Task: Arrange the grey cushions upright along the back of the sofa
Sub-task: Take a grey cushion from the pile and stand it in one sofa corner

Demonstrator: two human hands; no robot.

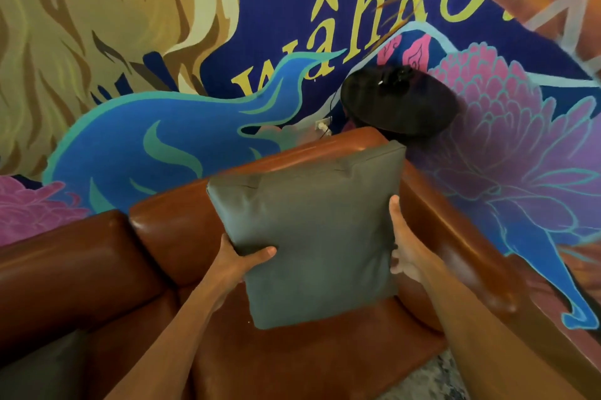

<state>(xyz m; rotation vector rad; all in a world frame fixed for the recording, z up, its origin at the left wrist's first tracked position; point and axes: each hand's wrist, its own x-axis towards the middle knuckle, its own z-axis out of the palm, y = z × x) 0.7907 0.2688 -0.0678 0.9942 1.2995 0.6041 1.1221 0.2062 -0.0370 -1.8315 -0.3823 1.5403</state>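
The square grey fabric cushion (312,233) stands nearly upright at the right end of the sofa, its lower edge down on the seat and its top edge leaning toward the backrest, close to the corner where the back meets the right arm. The left hand (242,258) grips the cushion's left edge, thumb across the front face and fingers tucked behind. The right hand (405,243) presses flat against the right edge, thumb pointing up along it, the fingers mostly hidden behind (so it looks like a steadying hold more than a pinch).

Around it, the glossy brown leather sofa (169,237) shows two back sections, and the one to the left stands bare of any cushion. At the lower left corner of the view a second dark grey cushion (42,370) lies low on the seat, only partly visible, not yet stood up.

I judge the task to be at an early stage: one cushion is being seated against the back and wants only a final settle and release, while at least one more is left to place. Behind the sofa rises a painted mural wall (156,146), with a round black lampshade (398,103) near the sofa's far right corner.
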